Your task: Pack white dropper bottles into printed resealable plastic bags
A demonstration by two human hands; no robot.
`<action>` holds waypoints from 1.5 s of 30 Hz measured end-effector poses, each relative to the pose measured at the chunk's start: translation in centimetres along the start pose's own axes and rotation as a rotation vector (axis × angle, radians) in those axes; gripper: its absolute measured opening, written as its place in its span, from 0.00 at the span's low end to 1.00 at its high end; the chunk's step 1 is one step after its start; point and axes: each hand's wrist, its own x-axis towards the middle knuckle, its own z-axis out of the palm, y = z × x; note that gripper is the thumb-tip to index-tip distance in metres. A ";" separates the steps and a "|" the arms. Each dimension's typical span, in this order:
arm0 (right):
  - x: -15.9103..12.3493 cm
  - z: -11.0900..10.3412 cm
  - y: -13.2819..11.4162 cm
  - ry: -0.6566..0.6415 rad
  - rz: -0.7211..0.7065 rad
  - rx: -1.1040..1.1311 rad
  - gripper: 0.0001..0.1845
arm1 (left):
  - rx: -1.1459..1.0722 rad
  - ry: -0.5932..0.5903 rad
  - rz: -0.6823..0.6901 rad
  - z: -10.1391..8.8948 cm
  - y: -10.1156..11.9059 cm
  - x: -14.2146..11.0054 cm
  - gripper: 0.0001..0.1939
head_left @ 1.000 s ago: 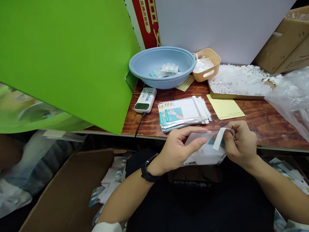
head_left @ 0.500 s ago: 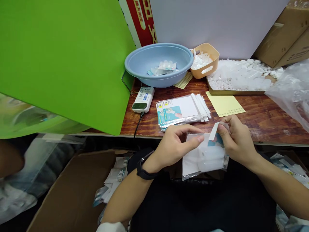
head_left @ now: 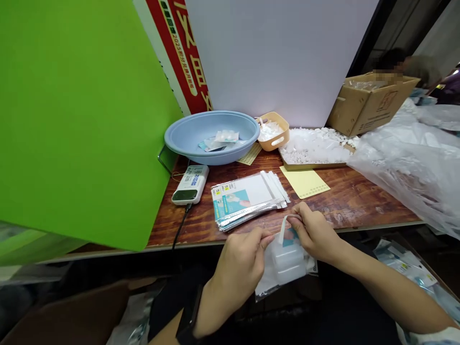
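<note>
A clear plastic bag is held up just off the table's front edge. Inside it are translucent white plastic boxes and a printed card with a teal patch. With thumb and fingers closed, my left hand pinches the bag's upper left edge. My right hand grips the top right corner, where a white strip curls up from the flap. Just beyond my hands lies a stack of flat printed bags on the table.
A blue basin holds several small packets. Behind the stack are a tan basket of white pieces, a shallow tray of white bits and a yellow sheet. A white device trails a cable. At right stand a cardboard box and plastic sheeting.
My left hand has gone from spread thumb and fingers to pinching the bag's edge. The right hand keeps its hold on the flap corner. The head view has swung up and right.
</note>
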 end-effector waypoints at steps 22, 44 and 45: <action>2.9 -1.5 3.9 0.408 0.402 0.577 0.18 | -0.954 0.032 -0.671 -3.1 -0.6 0.7 0.23; 33.6 -0.1 11.3 -0.160 0.232 -0.511 0.19 | 0.407 0.283 0.346 2.0 -1.9 5.5 0.20; 33.9 0.0 11.7 -0.168 0.218 -0.535 0.19 | 0.397 0.286 0.394 2.3 -2.2 5.3 0.19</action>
